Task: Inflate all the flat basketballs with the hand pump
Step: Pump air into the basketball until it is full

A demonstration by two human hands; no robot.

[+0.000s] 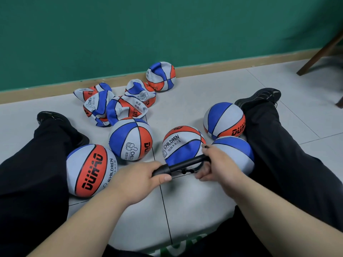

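A black hand pump lies level between my hands, in front of a dented red, white and blue basketball. My left hand grips the pump's thick left end. My right hand grips its right end. Several round balls lie close by: one by my left knee, one in the middle, and two against my right leg. Several crumpled flat balls are heaped near the wall, with a half-collapsed ball behind them.
I sit on a grey tiled floor with my legs in black trousers spread to either side. A green wall with a tan skirting runs across the back. Dark wooden furniture legs stand at the far right.
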